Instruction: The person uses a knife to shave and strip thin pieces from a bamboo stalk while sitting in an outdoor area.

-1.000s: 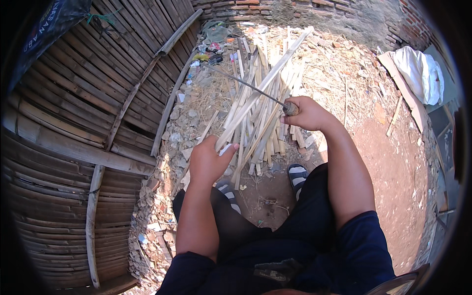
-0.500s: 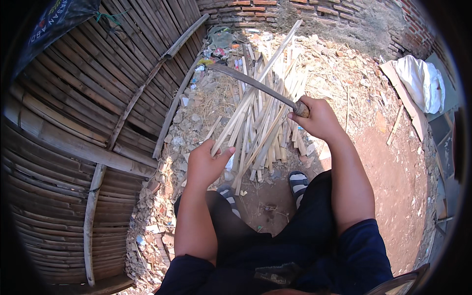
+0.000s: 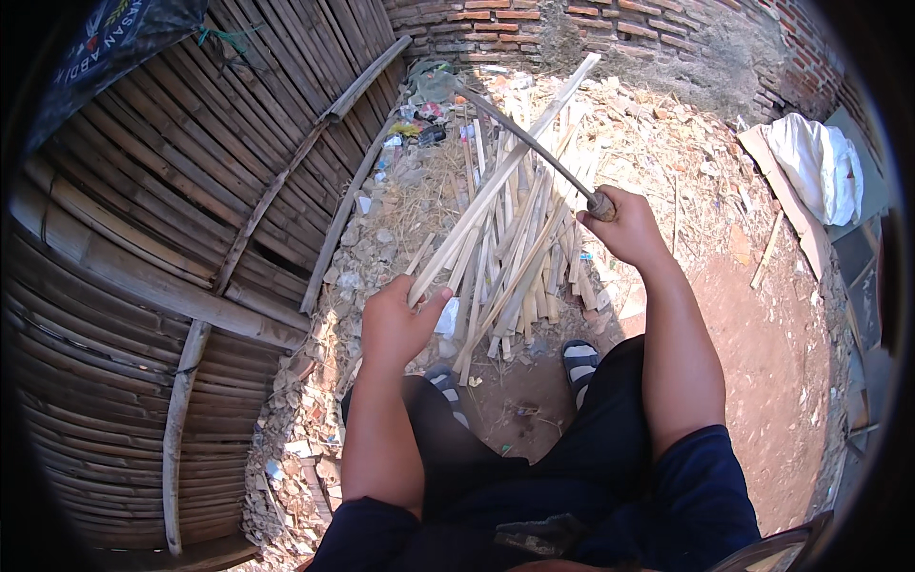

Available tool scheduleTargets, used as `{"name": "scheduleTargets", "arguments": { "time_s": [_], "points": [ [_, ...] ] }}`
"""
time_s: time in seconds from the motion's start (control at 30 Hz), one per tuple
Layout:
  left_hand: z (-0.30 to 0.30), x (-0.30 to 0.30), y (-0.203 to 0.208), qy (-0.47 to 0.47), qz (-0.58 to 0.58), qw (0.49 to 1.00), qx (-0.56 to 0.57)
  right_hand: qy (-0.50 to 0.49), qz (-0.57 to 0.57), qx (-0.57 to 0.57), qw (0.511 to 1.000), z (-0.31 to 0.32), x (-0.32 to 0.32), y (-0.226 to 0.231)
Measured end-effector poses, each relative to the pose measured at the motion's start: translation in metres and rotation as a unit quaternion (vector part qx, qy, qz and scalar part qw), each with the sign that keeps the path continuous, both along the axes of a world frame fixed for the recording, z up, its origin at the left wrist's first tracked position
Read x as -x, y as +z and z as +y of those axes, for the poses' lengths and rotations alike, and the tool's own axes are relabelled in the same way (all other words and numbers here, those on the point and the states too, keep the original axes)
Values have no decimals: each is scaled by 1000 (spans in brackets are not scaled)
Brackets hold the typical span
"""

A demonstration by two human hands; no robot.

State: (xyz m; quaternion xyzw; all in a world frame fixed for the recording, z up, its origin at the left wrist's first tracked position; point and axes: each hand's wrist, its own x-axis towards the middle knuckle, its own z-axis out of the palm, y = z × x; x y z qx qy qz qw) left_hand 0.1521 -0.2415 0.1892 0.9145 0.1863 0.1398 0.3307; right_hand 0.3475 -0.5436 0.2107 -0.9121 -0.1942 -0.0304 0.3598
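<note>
Left hand (image 3: 396,324) grips a long bamboo strip (image 3: 496,181) slanted over the bamboo pile (image 3: 519,257), while right hand (image 3: 624,224) holds a long blade (image 3: 524,138) against it, apparently to split it.

Pale yellow bamboo strips (image 3: 515,238) lie over reddish-brown dirt (image 3: 762,353), beside a weathered grey-brown bamboo fence (image 3: 172,219). Striped black-and-white sandals (image 3: 579,360) meet dark navy clothing (image 3: 610,496); a white sack (image 3: 815,167) rests near the red brick wall (image 3: 572,24).

We wear a dark navy short-sleeved shirt (image 3: 701,486), dark trousers (image 3: 610,448) and striped black-and-white sandals (image 3: 579,359); our forearms and both hands are bare.
</note>
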Motion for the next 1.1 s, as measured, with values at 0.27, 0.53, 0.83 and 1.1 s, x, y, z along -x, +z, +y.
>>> {"name": "scheduleTargets", "arguments": {
  "time_s": [0.27,0.53,0.83,1.1],
  "points": [
    [9,-10,-43,-10,-142,989,-33,197,-85,138,967,24,34,2],
    [-1,-1,-3,-15,-19,1000,-4,5,-35,13,999,-3,9,10],
    [-3,-8,-21,-51,-108,993,-22,196,-92,171,961,22,38,9],
    [-3,-3,-1,-15,-10,1000,19,-8,-11,3,1000,2,6,9]
  ]
}}
